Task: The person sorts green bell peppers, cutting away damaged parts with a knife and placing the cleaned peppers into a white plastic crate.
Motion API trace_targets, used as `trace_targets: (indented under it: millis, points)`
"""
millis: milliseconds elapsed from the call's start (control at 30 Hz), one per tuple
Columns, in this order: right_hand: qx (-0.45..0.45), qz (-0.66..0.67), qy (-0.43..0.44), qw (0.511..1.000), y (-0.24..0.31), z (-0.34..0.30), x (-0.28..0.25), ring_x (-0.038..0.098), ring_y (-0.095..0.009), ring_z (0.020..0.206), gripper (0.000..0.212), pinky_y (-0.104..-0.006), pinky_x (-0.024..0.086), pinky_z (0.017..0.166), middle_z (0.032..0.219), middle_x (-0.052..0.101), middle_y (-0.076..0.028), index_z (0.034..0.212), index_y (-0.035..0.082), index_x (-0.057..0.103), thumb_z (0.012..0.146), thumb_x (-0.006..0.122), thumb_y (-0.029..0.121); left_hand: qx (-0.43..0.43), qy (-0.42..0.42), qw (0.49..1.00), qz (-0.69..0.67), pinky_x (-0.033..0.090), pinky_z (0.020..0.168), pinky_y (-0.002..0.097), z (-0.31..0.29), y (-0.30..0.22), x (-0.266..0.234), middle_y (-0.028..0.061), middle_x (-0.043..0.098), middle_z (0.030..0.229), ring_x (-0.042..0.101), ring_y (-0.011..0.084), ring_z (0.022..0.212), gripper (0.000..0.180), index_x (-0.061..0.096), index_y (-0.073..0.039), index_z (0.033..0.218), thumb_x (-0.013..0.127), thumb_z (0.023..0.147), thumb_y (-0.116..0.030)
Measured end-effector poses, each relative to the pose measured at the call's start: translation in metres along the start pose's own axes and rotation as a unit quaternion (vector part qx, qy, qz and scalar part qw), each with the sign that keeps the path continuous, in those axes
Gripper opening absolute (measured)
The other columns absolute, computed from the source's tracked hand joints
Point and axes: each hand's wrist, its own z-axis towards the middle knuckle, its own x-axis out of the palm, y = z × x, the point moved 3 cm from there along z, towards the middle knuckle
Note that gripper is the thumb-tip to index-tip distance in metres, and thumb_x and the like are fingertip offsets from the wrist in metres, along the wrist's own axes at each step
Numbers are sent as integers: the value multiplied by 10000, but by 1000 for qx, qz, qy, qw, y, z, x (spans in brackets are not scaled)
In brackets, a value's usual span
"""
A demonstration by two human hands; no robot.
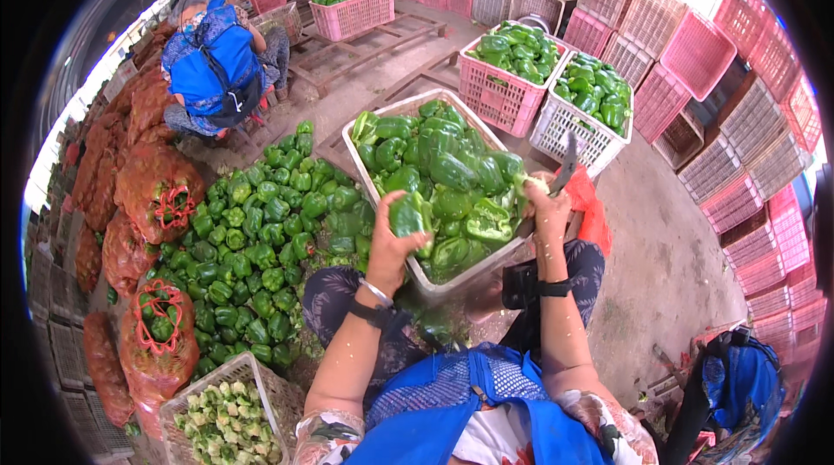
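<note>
My left hand [393,244] grips a green bell pepper [406,215] above the near left side of a pale crate [446,290]. In my right hand [549,209], over the crate's right side, is a knife [567,161], its dark blade pointing up and away. A pale pepper core [532,179] shows at the same hand's fingertips. Green peppers fill the crate, among them a cut-open pepper [488,220] with its hollow inside facing up. Something red [591,211], like a bag, hangs beyond my right wrist.
Whole peppers are heaped on the floor [252,244] to the left, beside orange mesh sacks [158,191]. A crate of cut cores [233,426] stands near left. Two filled crates [499,96] [580,137] stand ahead. A co-worker [217,65] sits far left; stacked crates [660,100] line the right.
</note>
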Motion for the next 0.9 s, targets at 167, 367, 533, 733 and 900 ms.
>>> trace_targets:
  millis: [167,367,533,733,900]
  points:
    - [-7,81,1,997,22,-6,-17,487,-61,445,248,-203,375,413,695,603,-23,977,5,608,767,725,65,228,-65,831,503,386,1028,371,3,1,16,165,416,1315,470,320,1189,780,364,-124,1351,728,671,-12]
    - [66,151,37,986,27,-27,14,549,-57,568,240,-206,412,468,829,652,-71,1020,4,624,803,678,94,172,1,589,790,174,1076,609,22,98,31,234,320,1455,303,371,1356,627,372,-138,1397,596,840,-319]
    - [200,336,216,895,33,-58,43,445,-51,504,363,-196,361,451,895,670,-102,1148,-2,565,899,513,257,208,-38,723,657,210,1072,547,14,66,19,231,371,1407,330,386,1313,499,491,-87,1287,612,826,-237]
    - [214,292,293,885,45,-88,86,490,-48,582,356,-173,367,484,938,659,-76,1153,9,550,903,447,240,293,-105,854,417,469,837,332,-42,-16,26,150,599,1050,592,248,953,274,607,-15,1069,620,801,-71]
    - [198,262,296,897,70,-115,135,362,-28,448,315,-188,278,399,734,563,-22,1166,-14,522,913,546,172,266,-185,896,303,430,564,248,-53,-39,20,60,544,731,490,80,632,220,585,15,1006,653,803,-38]
